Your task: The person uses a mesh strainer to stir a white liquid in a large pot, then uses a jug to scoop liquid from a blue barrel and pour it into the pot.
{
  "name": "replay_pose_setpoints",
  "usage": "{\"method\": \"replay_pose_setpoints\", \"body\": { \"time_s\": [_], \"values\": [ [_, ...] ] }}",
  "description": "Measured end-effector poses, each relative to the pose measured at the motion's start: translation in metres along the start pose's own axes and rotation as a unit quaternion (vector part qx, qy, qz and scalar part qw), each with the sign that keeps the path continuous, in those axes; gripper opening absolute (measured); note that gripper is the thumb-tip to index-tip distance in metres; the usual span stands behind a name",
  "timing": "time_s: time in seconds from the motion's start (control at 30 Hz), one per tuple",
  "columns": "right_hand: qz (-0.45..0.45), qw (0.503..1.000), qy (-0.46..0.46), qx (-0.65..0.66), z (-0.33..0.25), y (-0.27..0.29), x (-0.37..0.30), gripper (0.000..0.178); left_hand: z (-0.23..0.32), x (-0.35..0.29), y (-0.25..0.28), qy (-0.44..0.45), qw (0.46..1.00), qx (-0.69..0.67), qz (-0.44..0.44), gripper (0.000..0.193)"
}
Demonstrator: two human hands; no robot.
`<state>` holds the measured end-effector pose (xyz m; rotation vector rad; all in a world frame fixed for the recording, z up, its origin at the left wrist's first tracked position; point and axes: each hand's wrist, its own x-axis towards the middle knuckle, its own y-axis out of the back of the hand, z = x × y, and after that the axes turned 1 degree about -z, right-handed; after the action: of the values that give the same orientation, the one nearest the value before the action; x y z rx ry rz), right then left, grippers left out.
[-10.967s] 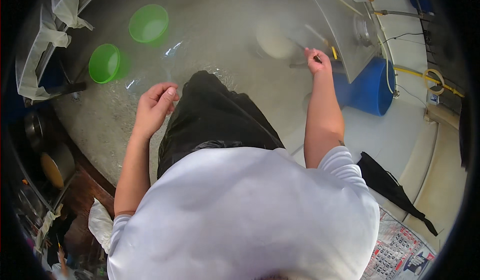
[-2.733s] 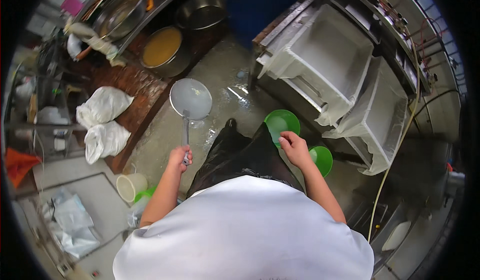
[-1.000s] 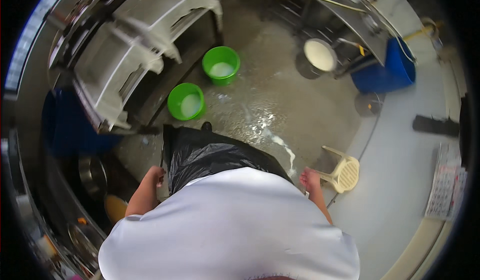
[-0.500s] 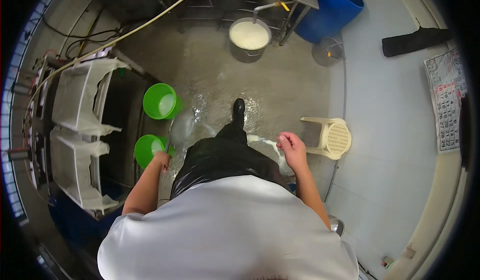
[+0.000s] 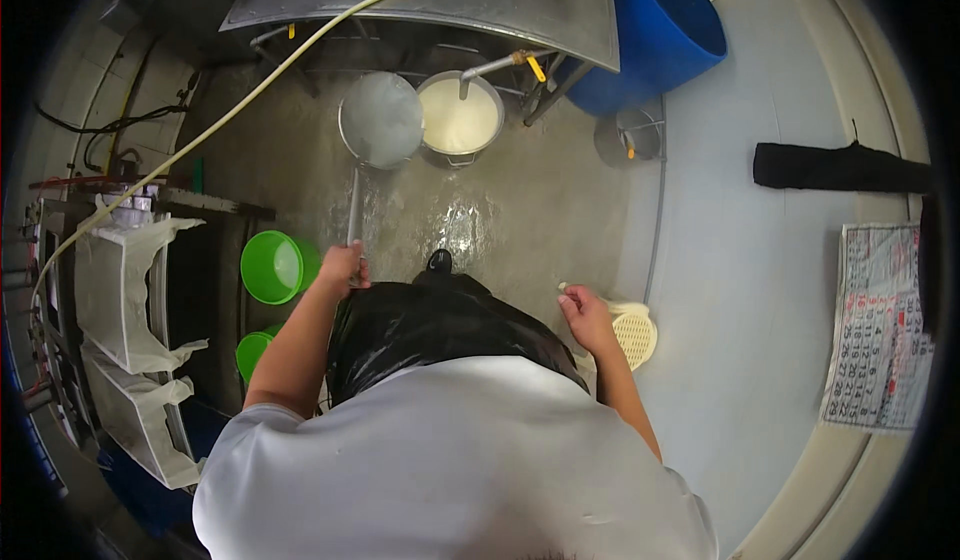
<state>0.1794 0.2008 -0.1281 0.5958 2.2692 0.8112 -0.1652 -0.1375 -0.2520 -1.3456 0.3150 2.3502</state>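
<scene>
My left hand (image 5: 343,268) is closed round the grey handle of a long-handled skimmer (image 5: 382,125). Its wide, round, greyish head is out ahead, close beside a metal pot (image 5: 460,110) filled with pale whitish liquid. Head and pot rim overlap in view, and I cannot tell if they touch. Over the pot hangs a pipe (image 5: 490,66) with a yellow-handled valve. My right hand (image 5: 588,320) hangs at my right side with its fingers curled in. Nothing shows in it, and a cream plastic stool (image 5: 634,336) is just behind it.
Two green buckets, the farther one (image 5: 272,267) and the nearer one (image 5: 252,353), are on the left by cloth-lined metal frames (image 5: 130,295). Ahead is a steel table (image 5: 420,5) crossed by a pale hose (image 5: 300,55). A blue barrel (image 5: 650,45) stands beyond it, right. The floor looks wet.
I have moved forward, nearer the pot and table. The skimmer has swung from beside the green buckets to beside the pot. The buckets and stool now appear farther back.
</scene>
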Motion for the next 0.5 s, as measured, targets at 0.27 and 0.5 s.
{"method": "replay_pose_setpoints", "body": {
  "time_s": [0.27, 0.5],
  "values": [
    [-0.010, 0.997, 0.036, -0.067, 0.015, 0.049, 0.154, 0.036, 0.080, 0.018, -0.099, 0.051, 0.990, -0.128, -0.011, 0.023],
    [-0.169, 0.954, 0.139, -0.203, 0.021, 0.039, 0.363, 0.056, 0.110, 0.014, -0.194, 0.041, 0.988, -0.147, -0.037, 0.021]
  ]
}}
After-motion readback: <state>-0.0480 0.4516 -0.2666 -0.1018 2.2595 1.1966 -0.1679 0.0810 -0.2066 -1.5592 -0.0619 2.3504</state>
